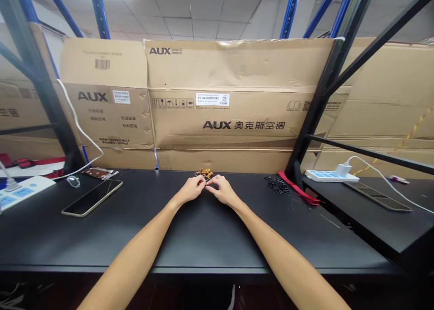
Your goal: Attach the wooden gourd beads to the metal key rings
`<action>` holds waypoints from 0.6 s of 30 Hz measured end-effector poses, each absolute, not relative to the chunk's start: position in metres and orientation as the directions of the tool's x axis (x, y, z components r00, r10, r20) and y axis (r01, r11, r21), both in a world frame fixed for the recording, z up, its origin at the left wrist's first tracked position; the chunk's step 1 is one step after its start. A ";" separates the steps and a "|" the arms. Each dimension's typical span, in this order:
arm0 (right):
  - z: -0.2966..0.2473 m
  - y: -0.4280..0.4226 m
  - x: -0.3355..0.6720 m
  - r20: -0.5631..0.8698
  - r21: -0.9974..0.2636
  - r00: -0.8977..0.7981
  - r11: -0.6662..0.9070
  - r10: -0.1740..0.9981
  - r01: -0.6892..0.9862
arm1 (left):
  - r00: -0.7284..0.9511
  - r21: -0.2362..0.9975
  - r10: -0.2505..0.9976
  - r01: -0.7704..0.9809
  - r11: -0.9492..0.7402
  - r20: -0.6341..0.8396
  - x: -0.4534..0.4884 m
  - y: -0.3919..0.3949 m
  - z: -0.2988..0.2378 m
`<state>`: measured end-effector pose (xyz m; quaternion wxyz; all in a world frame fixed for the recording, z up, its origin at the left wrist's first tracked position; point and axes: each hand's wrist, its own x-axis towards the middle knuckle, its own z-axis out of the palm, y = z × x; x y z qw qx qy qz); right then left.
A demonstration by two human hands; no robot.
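Indoors, black tabletop (206,237), cardboard panels (237,75) behind, 2 hands (192,189) close together

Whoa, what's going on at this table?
A person's left hand and right hand are pinching a tiny thing between them, too small to make out. Behind it sits a little pile of golden bead-like pieces on the black table. A phone lies to the left and black loops to the right.

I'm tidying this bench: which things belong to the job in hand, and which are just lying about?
Seemingly in use:
small item, unclear what, at the fingertips of left hand and right hand
gold beads just beyond

Seemingly lying about:
left phone
packet
black loops
red strap beside them
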<state>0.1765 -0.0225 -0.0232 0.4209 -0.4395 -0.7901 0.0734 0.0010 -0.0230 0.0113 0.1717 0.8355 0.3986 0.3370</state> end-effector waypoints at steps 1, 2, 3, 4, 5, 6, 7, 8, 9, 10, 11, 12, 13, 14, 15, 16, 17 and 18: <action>-0.023 -0.022 0.177 0.598 -0.493 -0.255 0.600 0.760 0.630 | 0.457 0.555 0.779 0.547 -0.626 0.429 0.001 -0.022 0.011; -0.022 -0.022 0.177 0.594 -0.503 -0.250 0.596 0.764 0.626 | 0.459 0.551 0.775 0.546 -0.631 0.434 0.000 -0.021 0.010; -0.021 -0.022 0.177 0.588 -0.514 -0.247 0.591 0.771 0.622 | 0.460 0.544 0.770 0.546 -0.637 0.442 0.000 -0.020 0.009; -0.020 -0.022 0.177 0.578 -0.525 -0.246 0.586 0.778 0.617 | 0.460 0.532 0.766 0.551 -0.643 0.449 -0.001 -0.019 0.008; -0.019 -0.023 0.176 0.567 -0.537 -0.248 0.581 0.785 0.612 | 0.457 0.516 0.762 0.562 -0.647 0.458 -0.002 -0.017 0.007; -0.019 -0.023 0.176 0.554 -0.548 -0.253 0.576 0.793 0.606 | 0.454 0.495 0.760 0.578 -0.648 0.465 -0.002 -0.016 0.006; -0.018 -0.024 0.176 0.542 -0.558 -0.259 0.573 0.800 0.600 | 0.449 0.475 0.759 0.596 -0.648 0.472 -0.003 -0.014 0.005; -0.017 -0.025 0.176 0.531 -0.566 -0.264 0.569 0.805 0.597 | 0.446 0.458 0.758 0.610 -0.646 0.476 -0.004 -0.014 0.005; -0.017 -0.026 0.175 0.522 -0.572 -0.267 0.564 0.810 0.595 | 0.446 0.447 0.757 0.618 -0.646 0.477 -0.004 -0.013 0.004; -0.016 -0.028 0.175 0.513 -0.577 -0.264 0.556 0.817 0.597 | 0.451 0.443 0.754 0.618 -0.650 0.478 -0.004 -0.014 0.005; -0.016 -0.028 0.175 0.507 -0.581 -0.259 0.548 0.822 0.602 | 0.459 0.443 0.749 0.610 -0.657 0.478 -0.003 -0.014 0.005; -0.016 -0.029 0.175 0.504 -0.581 -0.254 0.542 0.825 0.607 | 0.471 0.446 0.741 0.597 -0.667 0.478 -0.003 -0.016 0.005; -0.016 -0.029 0.175 0.505 -0.580 -0.250 0.539 0.826 0.611 | 0.486 0.448 0.732 0.582 -0.679 0.478 -0.002 -0.017 0.006; -0.017 -0.029 0.175 0.508 -0.579 -0.247 0.539 0.825 0.612 | 0.501 0.449 0.721 0.566 -0.691 0.479 -0.001 -0.018 0.007; -0.017 -0.028 0.176 0.513 -0.578 -0.246 0.543 0.822 0.610 | 0.512 0.449 0.712 0.553 -0.702 0.481 0.000 -0.019 0.007; -0.018 -0.027 0.176 0.519 -0.576 -0.247 0.549 0.818 0.606 | 0.520 0.447 0.705 0.545 -0.709 0.483 0.001 -0.019 0.007; -0.019 -0.025 0.177 0.524 -0.575 -0.250 0.555 0.814 0.601 | 0.521 0.444 0.702 0.544 -0.712 0.486 0.001 -0.019 0.007; -0.020 -0.024 0.177 0.526 -0.575 -0.255 0.561 0.811 0.596 | 0.515 0.439 0.703 0.552 -0.709 0.490 0.001 -0.018 0.007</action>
